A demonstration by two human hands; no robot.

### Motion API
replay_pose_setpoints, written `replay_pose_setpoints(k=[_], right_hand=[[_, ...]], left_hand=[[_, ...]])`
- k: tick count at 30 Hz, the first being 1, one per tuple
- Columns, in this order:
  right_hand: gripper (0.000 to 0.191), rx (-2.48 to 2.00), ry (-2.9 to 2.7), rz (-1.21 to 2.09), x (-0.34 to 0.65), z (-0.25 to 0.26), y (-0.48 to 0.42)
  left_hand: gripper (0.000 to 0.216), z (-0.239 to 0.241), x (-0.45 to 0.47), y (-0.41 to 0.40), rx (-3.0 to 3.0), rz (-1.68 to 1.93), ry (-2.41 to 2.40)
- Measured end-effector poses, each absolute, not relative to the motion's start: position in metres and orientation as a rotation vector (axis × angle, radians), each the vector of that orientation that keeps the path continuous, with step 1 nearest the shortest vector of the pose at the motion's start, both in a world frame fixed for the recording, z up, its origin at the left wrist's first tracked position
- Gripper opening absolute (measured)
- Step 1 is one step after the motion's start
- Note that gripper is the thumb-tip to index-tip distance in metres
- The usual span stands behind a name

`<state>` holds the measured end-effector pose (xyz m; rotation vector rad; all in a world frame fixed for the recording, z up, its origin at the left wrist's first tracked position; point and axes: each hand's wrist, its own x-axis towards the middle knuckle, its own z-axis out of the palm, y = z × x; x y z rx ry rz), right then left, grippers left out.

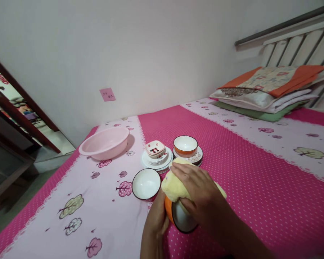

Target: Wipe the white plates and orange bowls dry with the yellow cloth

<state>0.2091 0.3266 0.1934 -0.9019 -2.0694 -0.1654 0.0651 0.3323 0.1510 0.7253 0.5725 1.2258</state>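
Note:
My left hand (pixel 158 216) grips an orange bowl (pixel 169 211) with a dark rim and white inside, tilted on its side above the bed. In my right hand (pixel 197 185) is a yellow cloth (pixel 174 185), pressed against the bowl's outside and rim. The cloth hides part of the bowl. Just beyond my hands, a white-lined bowl (pixel 146 184) stands upright on the sheet. Behind it is a stack of plates (pixel 158 164) topped by a small squarish dish (pixel 154 147). To the right, another orange bowl (pixel 185 144) rests on patterned plates (pixel 196 157).
A pink basin (pixel 106 144) sits at the bed's far left, near the wall. Folded bedding and pillows (pixel 270 90) are piled at the right by the headboard (pixel 305 46). The bed has a pink and white patterned sheet (pixel 102 216). A pink note (pixel 107 94) is on the wall.

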Motion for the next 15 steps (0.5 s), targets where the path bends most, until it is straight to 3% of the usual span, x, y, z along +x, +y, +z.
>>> replay_pose_setpoints(k=[8, 12, 15], right_hand=[[0.057, -0.872, -2.053, -0.148, 0.214, 0.186, 0.340], [0.054, -0.921, -1.950, 0.152, 0.220, 0.180, 0.349], [0.056, -1.047, -1.740, 0.582, 0.223, 0.176, 0.355]], left_hand=[[0.048, 0.152, 0.057, 0.331, 1.058, 1.237, 0.742], [0.046, 0.154, 0.050, 0.328, 1.149, 1.205, 0.785], [0.053, 0.159, 0.046, 0.324, 1.190, 1.188, 0.835]])
